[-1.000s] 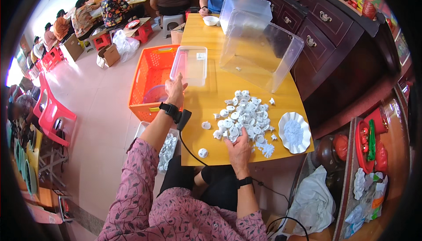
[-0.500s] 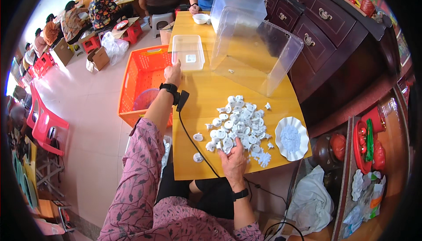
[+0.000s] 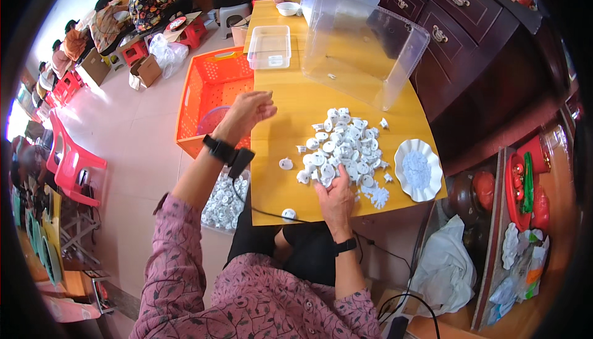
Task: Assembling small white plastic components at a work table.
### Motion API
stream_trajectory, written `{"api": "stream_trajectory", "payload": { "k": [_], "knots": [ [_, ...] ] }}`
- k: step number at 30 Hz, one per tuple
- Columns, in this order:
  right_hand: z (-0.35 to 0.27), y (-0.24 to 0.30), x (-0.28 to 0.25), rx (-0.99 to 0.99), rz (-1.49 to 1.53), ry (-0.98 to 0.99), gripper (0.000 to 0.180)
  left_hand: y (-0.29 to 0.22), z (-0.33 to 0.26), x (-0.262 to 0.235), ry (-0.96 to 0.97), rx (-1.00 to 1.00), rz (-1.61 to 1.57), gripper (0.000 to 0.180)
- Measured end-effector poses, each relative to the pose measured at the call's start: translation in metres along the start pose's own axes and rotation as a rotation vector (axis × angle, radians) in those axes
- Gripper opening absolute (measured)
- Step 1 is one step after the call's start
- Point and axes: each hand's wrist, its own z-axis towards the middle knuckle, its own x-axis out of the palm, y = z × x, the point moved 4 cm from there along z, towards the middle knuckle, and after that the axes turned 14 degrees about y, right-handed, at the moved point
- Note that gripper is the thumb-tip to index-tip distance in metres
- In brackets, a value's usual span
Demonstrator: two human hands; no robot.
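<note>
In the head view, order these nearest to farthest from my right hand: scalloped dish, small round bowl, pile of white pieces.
1. Pile of white pieces, at the right hand.
2. Scalloped dish, to its right.
3. Small round bowl, far up the table.

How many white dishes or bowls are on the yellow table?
2: a scalloped dish at the right edge, a small bowl at the far end. Others could hide behind the clear bin.
</note>
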Motion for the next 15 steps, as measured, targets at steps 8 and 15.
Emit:
{"api": "stream_trajectory", "payload": {
  "k": [8, 15],
  "knots": [
    [0.002, -0.005, 0.003, -0.057, -0.057, -0.082, 0.072, 0.008, -0.051, 0.042, 0.100, -0.003, 0.076, 0.033],
    [0.006, 0.008, 0.003, -0.052, -0.057, -0.019, 0.071, 0.019, -0.064, 0.051, -0.025, -0.008, 0.054, 0.030]
  ]
}}
